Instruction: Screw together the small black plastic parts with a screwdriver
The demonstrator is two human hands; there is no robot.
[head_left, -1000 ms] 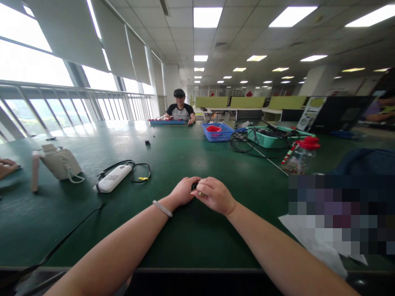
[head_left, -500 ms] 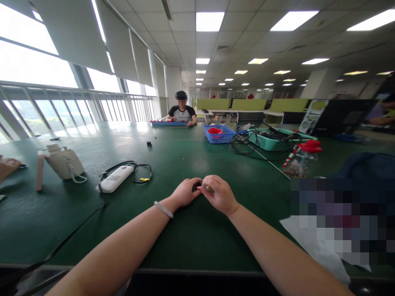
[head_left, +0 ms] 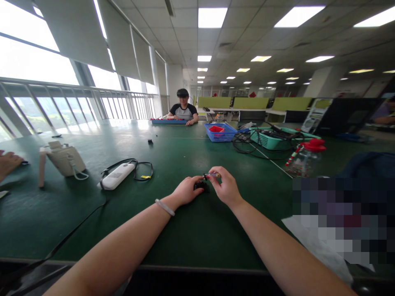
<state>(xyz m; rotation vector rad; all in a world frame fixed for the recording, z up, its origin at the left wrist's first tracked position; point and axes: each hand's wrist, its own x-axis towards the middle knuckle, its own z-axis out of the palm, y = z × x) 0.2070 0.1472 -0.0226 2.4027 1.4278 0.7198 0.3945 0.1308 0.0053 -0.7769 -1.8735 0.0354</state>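
My left hand [head_left: 187, 190] is closed around a small black object [head_left: 201, 186] just above the green table. The object's kind is too small and dark to make out. Between the thumb and fingers of my right hand [head_left: 227, 187] lies a thin stick-like tool [head_left: 214, 175], roughly level. Its tip points left and meets a small dark bit by my left fingertips. Both hands are close together at the middle of the view, and a pale bangle [head_left: 164, 207] circles my left wrist.
Left of my hands lies a white power bank [head_left: 118, 176] with a black cord. A beige bag-like case [head_left: 65, 159] stands farther left. Blue [head_left: 221, 133] and green [head_left: 268, 139] baskets, cables and a red-topped bottle [head_left: 305, 158] are at right. A person [head_left: 183, 110] sits opposite; another's hand [head_left: 9, 163] shows at left.
My right hand has turned and shifted slightly right and up, so the tool now lies sideways. More of the black object shows beside my left hand, which stays nearly in place.
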